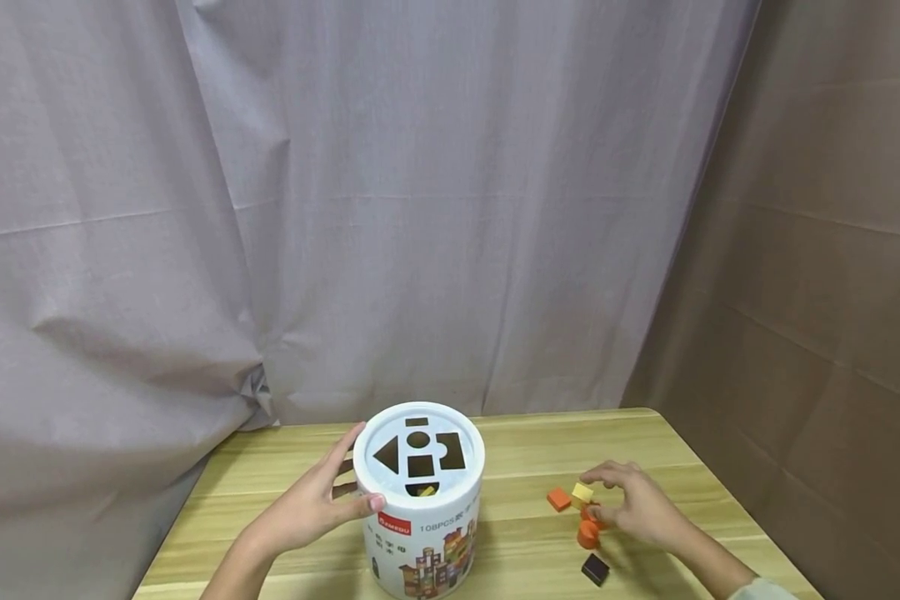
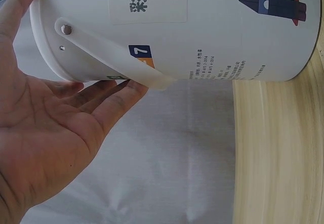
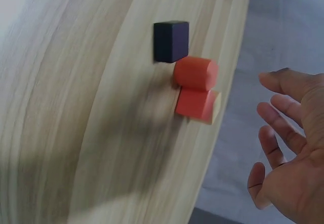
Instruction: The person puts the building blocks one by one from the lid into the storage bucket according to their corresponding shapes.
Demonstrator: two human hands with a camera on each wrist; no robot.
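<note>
A white block bucket with shape holes in its lid stands upright on the table. My left hand holds its upper left side, thumb at the front of the rim and fingers around the back; in the left wrist view fingertips touch the wall beside the white handle. Over several small blocks to the right is my right hand, thumb and fingers apart, gripping nothing. Nearest to it are a yellow block, an orange cylinder and a red block, partly hidden by the thumb in the head view.
An orange block lies left of the yellow one, and a dark block sits closer to me. A yellow piece shows through the lid's front hole. Grey curtains hang behind the wooden table.
</note>
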